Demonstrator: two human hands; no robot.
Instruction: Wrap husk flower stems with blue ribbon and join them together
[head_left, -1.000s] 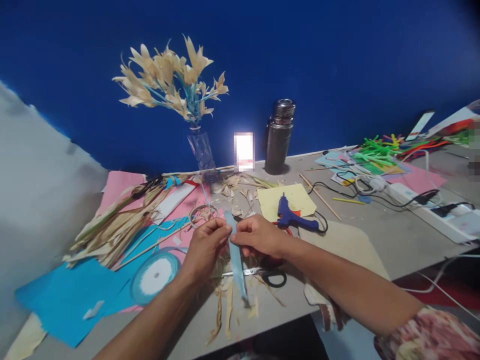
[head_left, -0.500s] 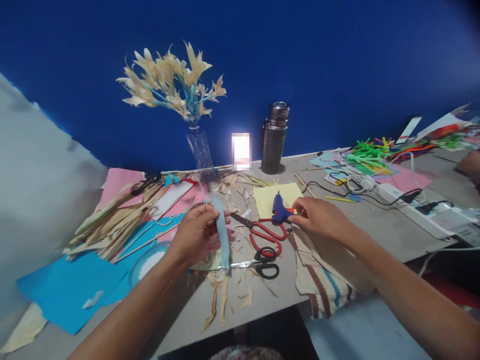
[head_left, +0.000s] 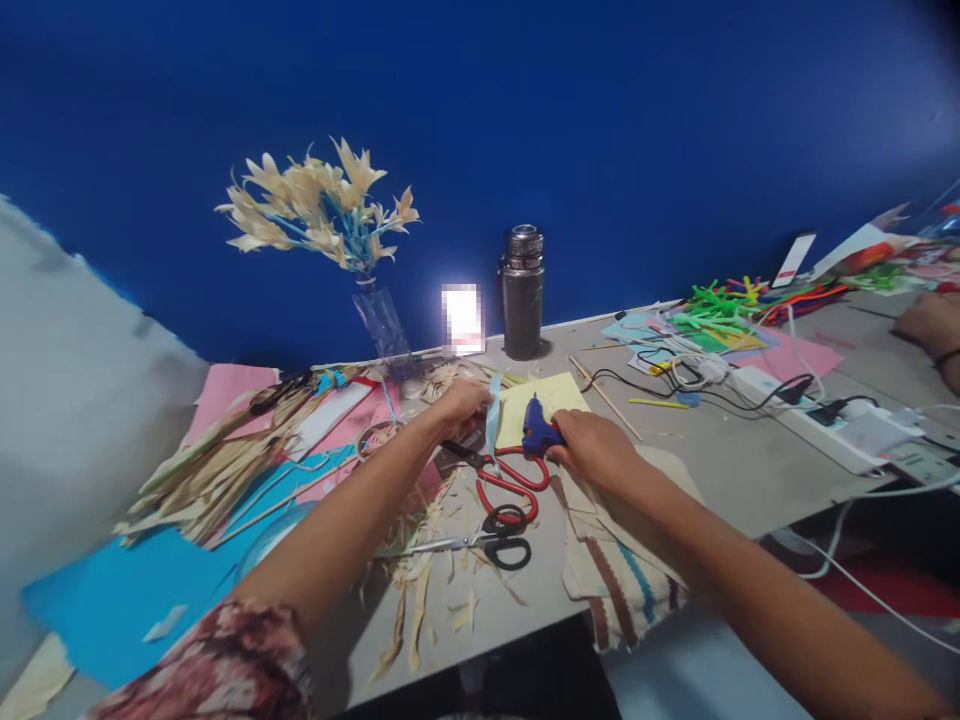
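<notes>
My left hand (head_left: 459,400) is stretched forward over the table, fingers closed on the top of a light blue ribbon strip (head_left: 492,424) that hangs down beside it. My right hand (head_left: 592,448) is wrapped round the handle of a blue glue gun (head_left: 535,430), whose nozzle points up and away over a yellow sheet (head_left: 541,398). The ribbon hangs just left of the gun's tip. Red-handled scissors (head_left: 508,478) lie open right below both hands, and black-handled scissors (head_left: 487,535) lie nearer to me.
A bottle vase of pale husk flowers (head_left: 322,205) and a dark flask (head_left: 523,292) stand at the blue wall. Dried husks (head_left: 217,465) and blue and pink paper lie left. A striped cloth (head_left: 615,575) hangs over the front edge. Cables, a power strip (head_left: 832,440) and another person's hand (head_left: 930,325) are right.
My left hand has carried the ribbon forward toward the glue gun. My right hand, which left the ribbon a second ago and reached the gun, now grips its handle.
</notes>
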